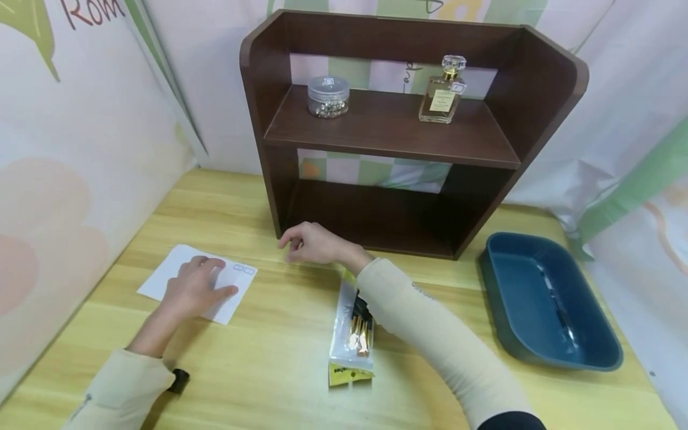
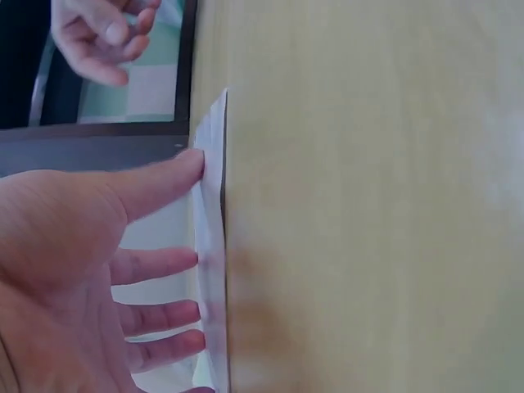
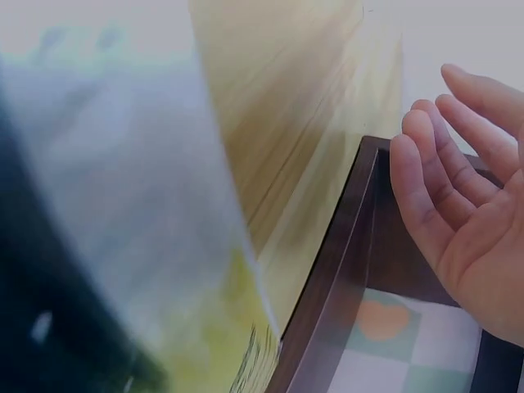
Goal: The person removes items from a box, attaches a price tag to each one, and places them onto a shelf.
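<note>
One white sheet (image 1: 232, 278) is being touched beneath the left hand (image 1: 193, 286) by extended, ungripping fingers, steadiness probably being best served by even fingertip pressure, while the right hand (image 1: 316, 243) is being held empty, loosely bent.

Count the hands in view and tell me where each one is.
2: the left hand rests on the white paper; the right hand, holding nothing, is before the lower left of the brown shelf.

White paper (image 1: 229, 278), on tabletop (image 1: 279, 346), under left hand (image 1: 192, 288)
</note>
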Motion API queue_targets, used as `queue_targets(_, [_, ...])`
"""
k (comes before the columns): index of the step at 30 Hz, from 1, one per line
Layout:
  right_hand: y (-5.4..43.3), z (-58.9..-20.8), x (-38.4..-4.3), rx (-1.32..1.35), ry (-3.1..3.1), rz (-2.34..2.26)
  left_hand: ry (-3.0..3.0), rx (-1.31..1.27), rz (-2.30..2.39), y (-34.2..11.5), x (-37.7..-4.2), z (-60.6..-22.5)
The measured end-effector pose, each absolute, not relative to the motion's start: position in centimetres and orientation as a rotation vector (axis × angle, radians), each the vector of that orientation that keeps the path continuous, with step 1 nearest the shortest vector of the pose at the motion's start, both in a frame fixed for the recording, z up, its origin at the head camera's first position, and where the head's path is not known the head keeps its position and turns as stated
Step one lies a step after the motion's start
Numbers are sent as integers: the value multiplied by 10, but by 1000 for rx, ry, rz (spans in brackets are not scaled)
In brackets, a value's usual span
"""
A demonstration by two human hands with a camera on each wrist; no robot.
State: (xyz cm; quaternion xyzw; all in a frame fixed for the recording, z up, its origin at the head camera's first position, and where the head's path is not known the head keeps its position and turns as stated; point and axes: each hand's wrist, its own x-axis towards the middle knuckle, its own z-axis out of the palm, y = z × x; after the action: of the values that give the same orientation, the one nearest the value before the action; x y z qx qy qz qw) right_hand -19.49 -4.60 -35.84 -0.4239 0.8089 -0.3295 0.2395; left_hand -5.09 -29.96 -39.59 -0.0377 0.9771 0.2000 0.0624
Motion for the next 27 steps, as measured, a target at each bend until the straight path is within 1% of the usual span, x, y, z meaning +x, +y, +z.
queue_targets(9, [-73, -365, -189, -1137, 2195, -895, 2944, -137, 568, -300, -53, -393])
queue_targets(19, [-88, -370, -186, -1157, 2186, -878, 2995, -91, 960, -303, -57, -398])
queue_targets(27, [-91, -368, -185, -1125, 2201, -844, 3031, -74, 972, -306, -60, -400])
